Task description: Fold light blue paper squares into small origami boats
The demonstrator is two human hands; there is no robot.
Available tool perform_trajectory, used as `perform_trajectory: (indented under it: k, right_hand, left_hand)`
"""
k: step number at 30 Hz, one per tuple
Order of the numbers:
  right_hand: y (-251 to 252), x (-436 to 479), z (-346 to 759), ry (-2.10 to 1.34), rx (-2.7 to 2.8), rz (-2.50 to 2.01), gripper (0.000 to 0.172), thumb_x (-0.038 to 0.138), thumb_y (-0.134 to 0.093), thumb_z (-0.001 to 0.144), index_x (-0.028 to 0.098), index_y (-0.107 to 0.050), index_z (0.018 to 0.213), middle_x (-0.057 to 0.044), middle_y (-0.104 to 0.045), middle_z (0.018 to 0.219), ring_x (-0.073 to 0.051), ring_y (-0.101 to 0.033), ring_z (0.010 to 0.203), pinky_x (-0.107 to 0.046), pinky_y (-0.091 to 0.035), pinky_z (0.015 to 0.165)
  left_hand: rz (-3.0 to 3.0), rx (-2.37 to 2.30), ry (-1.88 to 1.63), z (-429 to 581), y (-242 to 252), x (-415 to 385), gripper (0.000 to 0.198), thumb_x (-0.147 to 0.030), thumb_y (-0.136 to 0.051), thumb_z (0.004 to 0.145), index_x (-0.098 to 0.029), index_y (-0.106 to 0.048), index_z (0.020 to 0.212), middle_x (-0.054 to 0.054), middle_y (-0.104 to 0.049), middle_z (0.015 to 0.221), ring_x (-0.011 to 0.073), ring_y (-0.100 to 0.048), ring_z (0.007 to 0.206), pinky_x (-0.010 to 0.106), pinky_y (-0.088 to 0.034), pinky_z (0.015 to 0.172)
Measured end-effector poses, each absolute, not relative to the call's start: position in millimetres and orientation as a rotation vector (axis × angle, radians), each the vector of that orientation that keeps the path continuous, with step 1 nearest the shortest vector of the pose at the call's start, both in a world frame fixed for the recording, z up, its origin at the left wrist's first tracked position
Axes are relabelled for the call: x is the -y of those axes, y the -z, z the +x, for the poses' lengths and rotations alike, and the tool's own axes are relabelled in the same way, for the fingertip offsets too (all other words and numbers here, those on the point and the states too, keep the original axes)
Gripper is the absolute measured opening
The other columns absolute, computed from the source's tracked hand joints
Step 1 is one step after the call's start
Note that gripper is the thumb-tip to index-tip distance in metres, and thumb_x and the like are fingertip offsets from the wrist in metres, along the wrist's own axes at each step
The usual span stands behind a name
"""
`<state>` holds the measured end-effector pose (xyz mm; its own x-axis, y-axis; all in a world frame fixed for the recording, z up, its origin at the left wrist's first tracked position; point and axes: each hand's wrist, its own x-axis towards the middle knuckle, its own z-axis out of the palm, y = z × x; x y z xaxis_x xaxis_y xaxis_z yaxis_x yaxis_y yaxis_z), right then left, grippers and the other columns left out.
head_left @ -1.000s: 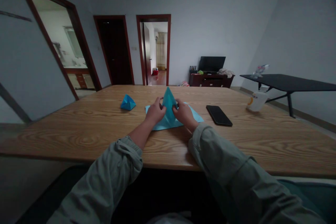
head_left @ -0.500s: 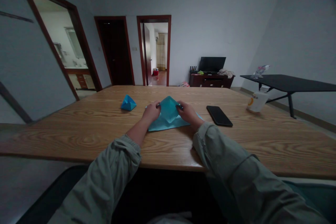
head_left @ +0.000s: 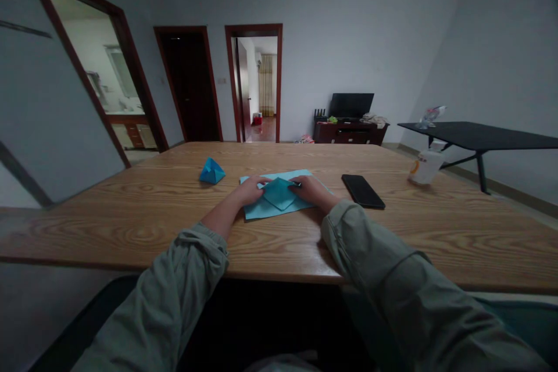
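A teal folded paper [head_left: 279, 194], diamond-shaped, lies low over a light blue sheet [head_left: 258, 210] on the wooden table. At its left corner my left hand [head_left: 251, 189] pinches the folded paper between thumb and fingers. The fingers of my right hand [head_left: 310, 189] close on its right corner. Both hands rest over the sheet, which shows behind and in front of them. A small blue folded paper piece [head_left: 212, 171] stands to the left, apart from my hands.
A black phone [head_left: 362, 191] lies right of my right hand. Farther right is a white container [head_left: 425, 167] near the edge of the wooden table [head_left: 143, 226]. Beyond it stands a black table [head_left: 488, 135] with a clear object on top.
The folded paper has come down from a raised, peaked shape to a flatter diamond. My hands have lowered with it, and more of the sheet behind now shows.
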<state>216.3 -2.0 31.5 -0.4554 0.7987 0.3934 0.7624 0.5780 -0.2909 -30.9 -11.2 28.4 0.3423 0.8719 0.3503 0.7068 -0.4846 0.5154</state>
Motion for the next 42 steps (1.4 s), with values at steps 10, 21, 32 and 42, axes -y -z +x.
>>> perform_trajectory:
  k: [10,21,32,42]
  right_hand:
    - [-37.6,13.5,218.5,0.209,2.451,-1.078,0.038,0.029,-0.066,0.079,0.021,-0.067,0.116,-0.011,-0.066,0.109,-0.023,-0.060,0.101,-0.034,-0.044,0.090]
    - [-31.4,19.8,228.4,-0.010,2.613,-0.955,0.031,0.029,-0.062,0.076,0.018,-0.074,0.103,-0.008,-0.071,0.105,-0.022,-0.064,0.097,-0.029,-0.045,0.090]
    - [-37.5,18.3,228.7,-0.264,2.625,-0.946,0.038,0.047,-0.066,0.076,0.018,-0.075,0.100,-0.011,-0.071,0.107,-0.024,-0.064,0.097,-0.030,-0.044,0.088]
    - [-33.6,14.9,218.1,-0.268,2.428,-1.297,0.050,0.050,-0.040,0.093,0.014,-0.074,0.084,-0.007,-0.071,0.076,-0.017,-0.060,0.068,-0.026,-0.040,0.063]
  left_hand:
    - [2.439,-1.329,-0.762,-36.6,-22.8,9.2,0.052,-0.008,-0.053,0.071,-0.025,-0.067,0.118,0.006,-0.064,0.109,0.0151,-0.061,0.081,0.027,-0.048,0.084]
    - [2.417,-1.162,-0.497,-46.0,-28.0,14.7,0.041,-0.034,-0.070,0.069,-0.023,-0.072,0.108,0.006,-0.064,0.122,0.0225,-0.058,0.112,0.030,-0.040,0.100]
    - [2.453,-1.212,-0.478,-47.7,-29.4,14.9,0.029,-0.038,-0.068,0.072,-0.020,-0.077,0.093,0.008,-0.068,0.115,0.0228,-0.061,0.104,0.028,-0.044,0.092]
    - [2.367,-1.406,-0.672,-40.1,-34.4,16.9,0.035,-0.037,-0.054,0.083,-0.017,-0.072,0.106,0.005,-0.072,0.086,0.0174,-0.062,0.077,0.025,-0.044,0.070]
